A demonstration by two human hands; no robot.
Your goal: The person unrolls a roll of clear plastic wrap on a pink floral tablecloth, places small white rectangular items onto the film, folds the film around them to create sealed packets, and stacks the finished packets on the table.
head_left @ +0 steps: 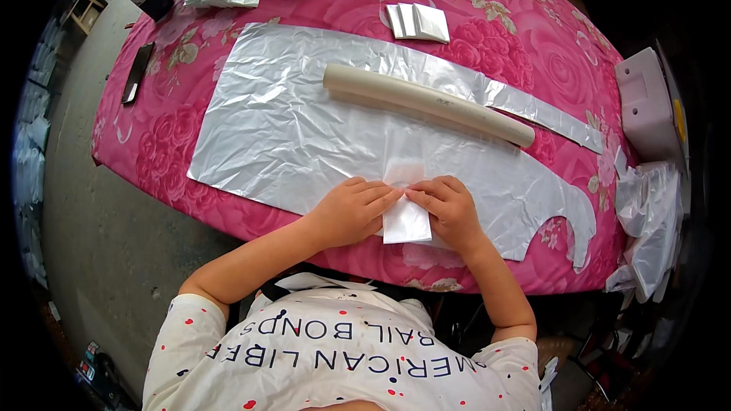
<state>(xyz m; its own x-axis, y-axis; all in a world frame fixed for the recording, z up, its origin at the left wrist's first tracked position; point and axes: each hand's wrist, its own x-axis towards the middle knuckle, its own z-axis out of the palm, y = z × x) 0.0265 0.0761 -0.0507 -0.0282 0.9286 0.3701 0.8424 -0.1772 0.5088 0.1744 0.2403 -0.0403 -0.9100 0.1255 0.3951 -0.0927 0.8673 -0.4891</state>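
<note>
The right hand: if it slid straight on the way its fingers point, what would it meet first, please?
The right hand points left across the folded plastic piece, so it would likely meet the left hand fingertips first; they already nearly touch.

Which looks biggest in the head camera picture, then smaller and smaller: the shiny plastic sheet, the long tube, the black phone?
1. Shiny plastic sheet, by far the largest.
2. Long tube.
3. Black phone, though it lies farther off near the curved rim, which shrinks it.

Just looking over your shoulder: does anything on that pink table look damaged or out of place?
Nothing looks damaged. The big silvery plastic sheet is wrinkled, and its right end has a curved cut-out edge. Both hands, left hand and right hand, press a small folded piece.
</note>
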